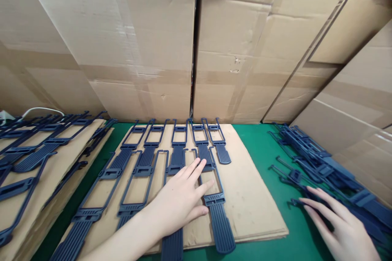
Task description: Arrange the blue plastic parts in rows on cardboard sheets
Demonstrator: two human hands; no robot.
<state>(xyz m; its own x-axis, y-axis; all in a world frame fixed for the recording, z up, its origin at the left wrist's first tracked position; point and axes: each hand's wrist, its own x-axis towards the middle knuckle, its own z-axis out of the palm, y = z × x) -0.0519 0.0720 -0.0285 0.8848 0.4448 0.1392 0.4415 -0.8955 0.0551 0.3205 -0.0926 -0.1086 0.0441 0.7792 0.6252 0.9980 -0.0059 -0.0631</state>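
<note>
Big taped-up cardboard boxes (239, 45) are lined up behind a green tabletop (252, 134), and some curvy white cable (43, 108) can be spotted way off left.

Under the left hand (183, 195), frames (223, 228) lie in two rows on a board (254, 208) on the surface (249, 134). To that hand's left, more frames lie on a board stack (72, 155); beside and beyond the right hand (344, 228), a pile (326, 171) of frames lies on the surface, and boxes (147, 49) stand beyond both hands.
</note>
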